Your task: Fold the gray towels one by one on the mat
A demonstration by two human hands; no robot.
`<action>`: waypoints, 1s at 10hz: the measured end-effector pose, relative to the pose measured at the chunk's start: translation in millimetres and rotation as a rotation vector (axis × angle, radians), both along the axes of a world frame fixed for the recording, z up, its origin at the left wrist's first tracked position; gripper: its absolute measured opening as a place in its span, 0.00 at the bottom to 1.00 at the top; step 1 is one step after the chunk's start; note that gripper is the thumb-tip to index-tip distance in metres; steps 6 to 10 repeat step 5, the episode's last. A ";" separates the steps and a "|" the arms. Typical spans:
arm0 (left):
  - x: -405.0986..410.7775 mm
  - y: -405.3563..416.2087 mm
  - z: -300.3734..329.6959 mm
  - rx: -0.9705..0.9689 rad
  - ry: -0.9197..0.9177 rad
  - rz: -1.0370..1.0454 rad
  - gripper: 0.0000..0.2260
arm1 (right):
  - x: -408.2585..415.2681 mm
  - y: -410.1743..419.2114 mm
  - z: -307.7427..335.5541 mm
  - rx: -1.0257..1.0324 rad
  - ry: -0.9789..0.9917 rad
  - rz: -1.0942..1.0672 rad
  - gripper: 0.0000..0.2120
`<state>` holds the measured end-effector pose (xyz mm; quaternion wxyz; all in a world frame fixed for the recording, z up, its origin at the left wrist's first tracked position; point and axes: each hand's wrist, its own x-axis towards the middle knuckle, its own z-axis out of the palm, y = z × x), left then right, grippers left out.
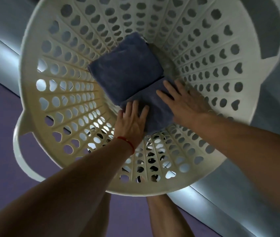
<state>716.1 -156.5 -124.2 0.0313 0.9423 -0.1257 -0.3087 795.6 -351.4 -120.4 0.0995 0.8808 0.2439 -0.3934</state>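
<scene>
Both hands lie flat, fingers spread, on the near folded towel (154, 106) at the basket (64, 103) bottom: left hand (132, 124) at seven o'clock, right hand (182, 103) at four. A second folded towel (125, 74) touches it at twelve.

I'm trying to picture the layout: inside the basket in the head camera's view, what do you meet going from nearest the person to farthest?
Basket's near wall → left hand, flat on the near folded towel → right hand, flat on the same towel → far folded towel → basket's far wall.
</scene>
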 end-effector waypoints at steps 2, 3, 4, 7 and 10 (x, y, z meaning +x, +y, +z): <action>1.5 -9.4 -30.4 0.132 0.013 -0.004 0.40 | -0.1 3.3 -25.6 -0.105 0.033 0.046 0.50; 1.4 -16.4 -21.6 0.180 0.038 0.016 0.42 | -12.7 15.9 -25.1 -0.117 0.007 -0.021 0.49; -0.2 -18.2 10.4 0.048 0.001 0.143 0.30 | -23.7 21.7 -0.4 -0.067 -0.009 -0.188 0.47; -1.5 -8.7 63.4 -0.116 -0.056 0.265 0.27 | -34.2 28.8 42.6 0.081 -0.007 -0.380 0.50; -1.5 -8.7 63.4 -0.116 -0.056 0.265 0.27 | -34.2 28.8 42.6 0.081 -0.007 -0.380 0.50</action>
